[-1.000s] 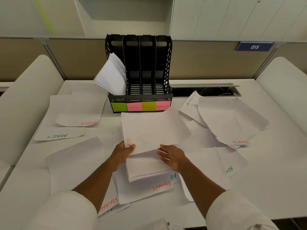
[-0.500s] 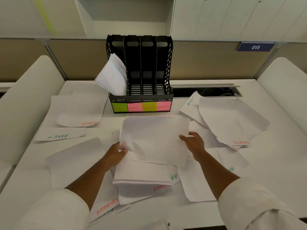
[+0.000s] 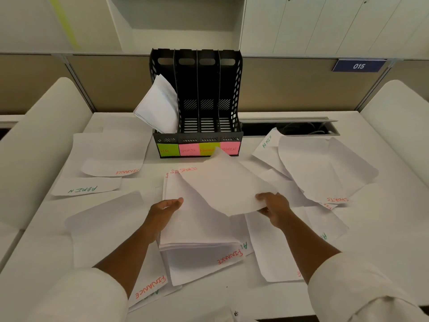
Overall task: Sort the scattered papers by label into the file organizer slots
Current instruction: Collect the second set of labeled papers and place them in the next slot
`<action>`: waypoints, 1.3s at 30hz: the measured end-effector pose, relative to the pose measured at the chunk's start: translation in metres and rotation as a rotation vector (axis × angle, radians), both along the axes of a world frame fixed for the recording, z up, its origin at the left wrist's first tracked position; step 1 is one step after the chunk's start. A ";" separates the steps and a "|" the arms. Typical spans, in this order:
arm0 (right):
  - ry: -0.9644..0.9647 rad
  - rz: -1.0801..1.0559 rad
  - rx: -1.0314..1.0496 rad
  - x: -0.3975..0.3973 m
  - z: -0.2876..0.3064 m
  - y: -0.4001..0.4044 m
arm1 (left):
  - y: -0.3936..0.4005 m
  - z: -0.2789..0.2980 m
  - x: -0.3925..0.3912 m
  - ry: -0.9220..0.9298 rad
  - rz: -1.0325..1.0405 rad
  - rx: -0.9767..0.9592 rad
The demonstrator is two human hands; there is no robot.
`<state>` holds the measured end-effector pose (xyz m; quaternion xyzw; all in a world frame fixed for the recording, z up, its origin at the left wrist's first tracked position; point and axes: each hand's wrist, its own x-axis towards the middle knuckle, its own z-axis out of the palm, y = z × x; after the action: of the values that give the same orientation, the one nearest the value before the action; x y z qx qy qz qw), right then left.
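Observation:
A black file organizer (image 3: 197,94) with several slots stands at the back of the desk, tagged HR, SPORTS, FINANCE and ADMIN on coloured notes. Its leftmost slot holds a sheaf of papers (image 3: 159,105). My right hand (image 3: 274,205) grips the near corner of a white sheet (image 3: 229,184), lifted and tilted over a small stack (image 3: 197,224) marked SPORTS at its far edge. My left hand (image 3: 163,210) rests on the stack's left side with fingers spread. Loose sheets labelled FINANCE (image 3: 229,256), ADMIN (image 3: 83,189) and SPORTS (image 3: 337,199) lie scattered around.
A white desk (image 3: 383,240) with white side panels left and right. An open cable trough (image 3: 287,129) runs behind the organizer on the right. A blue plate reading 015 (image 3: 358,65) hangs on the partition. Cabinets stand above.
My right hand took the top sheet at its right edge and raised it off the stack. My left hand let the sheet go and now lies on the stack.

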<state>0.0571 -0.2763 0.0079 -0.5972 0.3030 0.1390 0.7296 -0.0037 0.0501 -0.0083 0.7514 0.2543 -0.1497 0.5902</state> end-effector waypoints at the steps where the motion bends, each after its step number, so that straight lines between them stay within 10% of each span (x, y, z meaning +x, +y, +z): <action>1: 0.042 0.062 0.033 -0.005 -0.001 0.001 | -0.001 0.000 0.001 0.007 0.000 0.001; 16: 0.229 0.866 -0.276 -0.033 -0.007 0.028 | -0.022 -0.010 0.006 -0.092 0.091 0.102; 29: 0.123 -0.410 0.244 0.010 0.005 -0.048 | -0.024 -0.010 0.021 -0.125 -0.098 -0.014; 39: 0.212 -0.606 0.418 0.035 0.007 -0.079 | -0.036 -0.011 0.032 -0.093 -0.210 -0.084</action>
<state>0.0926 -0.3554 0.0152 -0.3012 0.5049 0.0368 0.8081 0.0282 0.0141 -0.0195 0.7547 0.1403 -0.1861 0.6132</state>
